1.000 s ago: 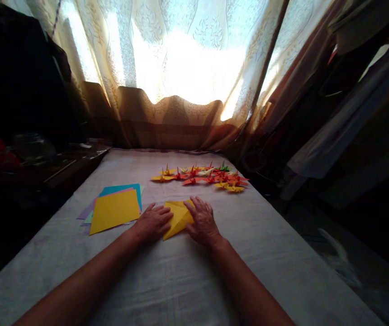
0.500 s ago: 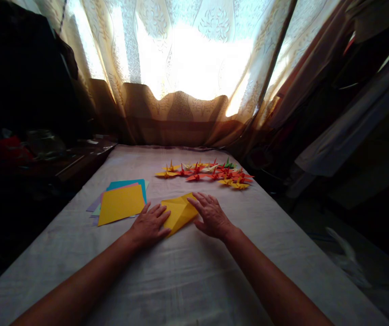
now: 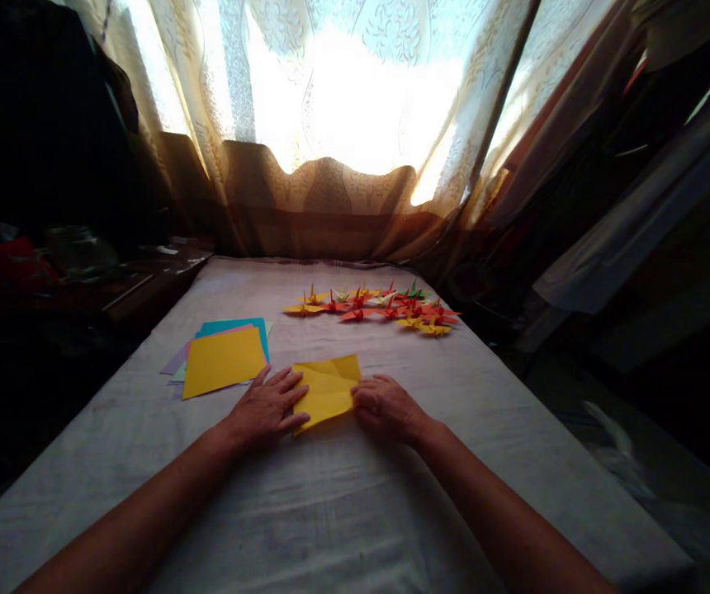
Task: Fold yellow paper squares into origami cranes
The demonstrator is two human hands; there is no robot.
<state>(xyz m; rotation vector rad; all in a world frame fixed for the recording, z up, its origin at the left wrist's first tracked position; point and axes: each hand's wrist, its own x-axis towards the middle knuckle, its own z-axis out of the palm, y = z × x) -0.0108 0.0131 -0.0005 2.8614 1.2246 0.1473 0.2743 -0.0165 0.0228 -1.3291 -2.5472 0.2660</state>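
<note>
A yellow sheet of origami paper (image 3: 328,388) with crease lines lies unfolded on the cloth between my hands. Spread fingers of my left hand (image 3: 268,403) rest flat on its left edge. At the right edge, my right hand (image 3: 390,406) has its fingers curled and pinches the paper's side. To the left sits a stack of coloured paper (image 3: 224,360), yellow on top, with blue, pink and pale sheets showing beneath. Beyond the hands stand several folded paper cranes (image 3: 385,307) in red, orange, yellow, white and green.
A pale cloth (image 3: 305,511) covers the table. Behind it hangs a patterned curtain (image 3: 324,194) lit from outside. A dark side table (image 3: 144,285) with a glass jar (image 3: 81,252) is at left. Clothes (image 3: 615,223) hang on the right.
The raised right part of the yellow paper has opened out flatter. My right hand has gone from spread fingers over it to a curled grip at its right edge. My left hand stays put.
</note>
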